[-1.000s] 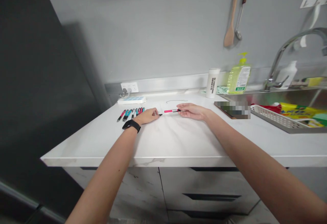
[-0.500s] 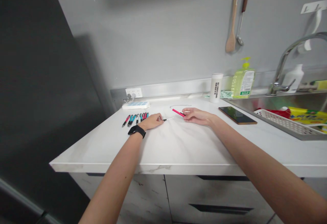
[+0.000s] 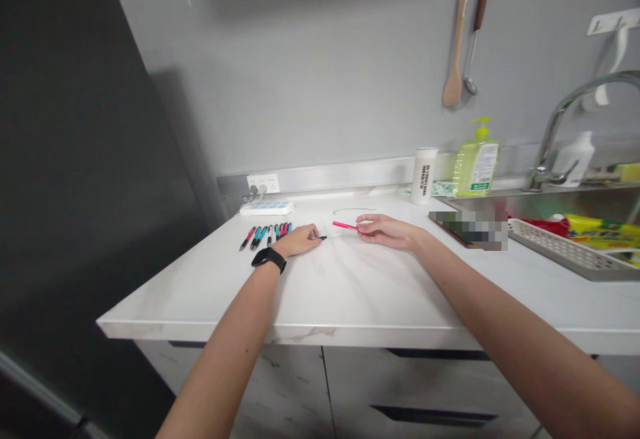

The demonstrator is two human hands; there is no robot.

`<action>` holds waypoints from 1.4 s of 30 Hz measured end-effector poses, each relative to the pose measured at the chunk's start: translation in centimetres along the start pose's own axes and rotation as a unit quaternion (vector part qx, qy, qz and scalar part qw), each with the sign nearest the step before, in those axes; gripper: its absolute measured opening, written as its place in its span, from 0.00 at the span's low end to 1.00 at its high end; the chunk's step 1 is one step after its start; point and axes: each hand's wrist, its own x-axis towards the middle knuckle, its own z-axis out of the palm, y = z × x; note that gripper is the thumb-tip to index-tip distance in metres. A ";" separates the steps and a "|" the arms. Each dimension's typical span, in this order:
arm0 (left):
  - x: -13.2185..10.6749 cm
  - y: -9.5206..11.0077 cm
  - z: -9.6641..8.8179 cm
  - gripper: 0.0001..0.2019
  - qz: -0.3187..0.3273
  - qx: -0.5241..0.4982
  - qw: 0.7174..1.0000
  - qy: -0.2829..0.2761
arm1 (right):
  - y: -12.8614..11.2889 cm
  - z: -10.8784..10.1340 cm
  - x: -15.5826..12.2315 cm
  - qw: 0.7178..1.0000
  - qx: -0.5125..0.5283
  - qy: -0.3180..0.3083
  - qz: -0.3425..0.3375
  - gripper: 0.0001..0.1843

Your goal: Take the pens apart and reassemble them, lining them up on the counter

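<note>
Hands: Both were over the counter and apart, the left hand [image 3: 299,241] pinching a pen refill [image 3: 330,236] and the right hand [image 3: 386,231] pinching a pink pen barrel [image 3: 346,226]; the fingers partly hid the ends of both pieces.

Cabinet: The white marbled cabinet front [image 3: 400,385] was cut off by the lower frame edge, with dark recessed handles.

Counter: The white marble-look countertop [image 3: 320,299] had a smooth surface with faint grey veining and carried both pieces between the hands, which were near each other but not touching.

Sink: The steel sink [image 3: 575,205] was cut off at the right edge and held a perforated metal tray [image 3: 565,252] with a yellow packet [image 3: 603,232]; a chrome faucet [image 3: 555,139] curved above.

Wall items: A wooden spatula [image 3: 454,72] and a metal ladle [image 3: 473,45] hung from a rail; a green soap pump bottle [image 3: 477,165] and a white cylindrical bottle [image 3: 424,175] stood below.

Phone: A phone [image 3: 467,229] lay flat, its screen obscured by pixelation.

Pens: A tight row of pink, teal and black pens [image 3: 265,235] lay beside the left hand, their ends overlapping and hard to count.

Small items: A black wristband [image 3: 269,259] circled the left wrist; a thin curved wire [image 3: 347,210] lay on the counter.
</note>
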 end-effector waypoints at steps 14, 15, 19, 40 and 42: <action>0.0 0.0 0.0 0.11 -0.002 -0.012 1.000 0.002 | 0.0 -0.5 0.4 0.998 0.036 0.059 -0.001 0.06; 0.0 0.0 0.0 0.11 -0.003 -0.011 1.000 0.002 | 0.0 -0.5 0.4 0.997 0.038 0.062 0.001 0.07; 0.1 0.0 0.1 0.10 -0.003 -0.011 1.000 0.003 | -0.1 -0.3 0.1 0.997 0.023 0.067 0.012 0.13; 0.0 4.2 -0.7 0.09 0.128 0.097 0.983 0.091 | 1.5 -2.1 2.2 0.781 -0.572 0.168 -0.185 0.15; -0.1 5.1 -0.8 0.09 0.138 0.134 0.978 0.082 | 1.6 -2.0 2.2 0.783 -0.573 0.146 -0.192 0.18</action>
